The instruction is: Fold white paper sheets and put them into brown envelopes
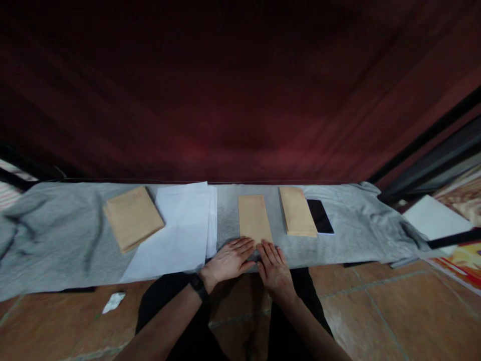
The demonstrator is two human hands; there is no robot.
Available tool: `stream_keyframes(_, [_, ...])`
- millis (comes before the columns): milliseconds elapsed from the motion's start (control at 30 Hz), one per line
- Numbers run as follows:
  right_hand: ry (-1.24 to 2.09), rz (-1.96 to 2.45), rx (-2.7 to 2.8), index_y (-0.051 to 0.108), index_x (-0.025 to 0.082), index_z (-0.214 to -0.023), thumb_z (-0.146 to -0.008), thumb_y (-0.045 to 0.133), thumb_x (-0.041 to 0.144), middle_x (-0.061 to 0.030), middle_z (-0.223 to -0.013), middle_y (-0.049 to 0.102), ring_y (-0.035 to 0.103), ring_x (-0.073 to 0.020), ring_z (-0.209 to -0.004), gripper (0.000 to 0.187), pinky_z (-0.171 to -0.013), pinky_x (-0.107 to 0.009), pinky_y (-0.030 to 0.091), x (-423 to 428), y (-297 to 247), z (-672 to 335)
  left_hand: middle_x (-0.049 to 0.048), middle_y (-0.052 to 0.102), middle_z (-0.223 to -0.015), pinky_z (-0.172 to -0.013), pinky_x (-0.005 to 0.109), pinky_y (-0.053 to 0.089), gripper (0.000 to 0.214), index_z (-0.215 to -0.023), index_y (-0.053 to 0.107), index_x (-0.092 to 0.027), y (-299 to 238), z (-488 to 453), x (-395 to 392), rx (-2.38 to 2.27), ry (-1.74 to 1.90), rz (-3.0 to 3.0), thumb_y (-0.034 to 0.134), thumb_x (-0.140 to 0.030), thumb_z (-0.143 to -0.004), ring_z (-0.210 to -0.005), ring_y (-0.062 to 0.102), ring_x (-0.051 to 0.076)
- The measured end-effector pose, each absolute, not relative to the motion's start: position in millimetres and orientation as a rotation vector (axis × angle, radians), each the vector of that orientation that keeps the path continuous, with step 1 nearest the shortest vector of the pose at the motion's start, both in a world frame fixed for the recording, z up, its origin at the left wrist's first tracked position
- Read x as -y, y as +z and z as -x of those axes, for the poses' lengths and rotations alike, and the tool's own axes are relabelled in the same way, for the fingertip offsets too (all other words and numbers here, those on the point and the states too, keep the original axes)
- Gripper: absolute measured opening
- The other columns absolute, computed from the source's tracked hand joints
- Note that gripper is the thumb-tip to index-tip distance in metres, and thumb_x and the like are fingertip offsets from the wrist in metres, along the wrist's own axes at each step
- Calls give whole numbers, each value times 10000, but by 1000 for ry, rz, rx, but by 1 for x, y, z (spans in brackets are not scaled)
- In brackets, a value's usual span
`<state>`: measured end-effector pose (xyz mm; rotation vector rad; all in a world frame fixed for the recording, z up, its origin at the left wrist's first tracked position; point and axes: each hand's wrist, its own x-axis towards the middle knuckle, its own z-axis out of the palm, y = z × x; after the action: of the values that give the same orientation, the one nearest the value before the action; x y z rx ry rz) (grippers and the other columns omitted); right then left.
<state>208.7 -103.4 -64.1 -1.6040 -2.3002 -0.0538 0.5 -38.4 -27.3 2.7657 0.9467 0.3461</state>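
Observation:
A brown paper envelope [254,215] lies flat on the grey cloth in front of me, with small red print near its top right corner. Across its near end rests my left hand [232,258], fingers stretched out and pointing right. My right hand [273,265] lies flat beside it, fingers pointing away from me on the envelope's near right part. Both hands press from above, and they hide the envelope's near edge. To the right sits a stack of brown envelopes [298,211]. White paper sheets [178,225] spread out left of my left hand.
Another pile of brown envelopes [134,218] overlaps the sheets at the left. A dark phone [320,216] lies by the right stack. Grey cloth [351,220] covers the narrow table. A dark red curtain [240,100] hangs behind it. Crumpled white paper [113,302] is on the tiled floor.

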Motion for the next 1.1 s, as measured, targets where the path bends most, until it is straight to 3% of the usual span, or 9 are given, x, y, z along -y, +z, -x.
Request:
stream_keyframes(500, [-269,1626,2215,352,157,-1543,-1033,390,270,-115,-1533,456,468,-246,-1386,523,-1195,-438,286,109,-78,-224,76,645,-1359,-1098,349,434,344,-1254,623,-171,-43,-6,44,-1015,495,-2904,421,-342,-1034,-1300,558,193])
stream_keyframes(833, [-265,1628,2106,411,155,-1511,-1020,422,288,-129,-1527,465,451,-271,-1390,509,-1170,-461,318,109,-86,-218,82,616,-1387,-1129,358,362,363,-1305,577,-181,-49,-10,48,-1084,353,-3030,361,-313,-1045,-1339,507,190])
stream_keyframes(1100, [-255,1605,2003,453,161,-1486,-1015,418,297,-130,-1507,492,447,-274,-1387,492,-1162,-471,314,109,-86,-212,71,584,-1417,-1131,372,356,366,-1359,545,-227,-36,-13,50,-1046,286,-3032,422,-302,-1022,-1316,516,200])
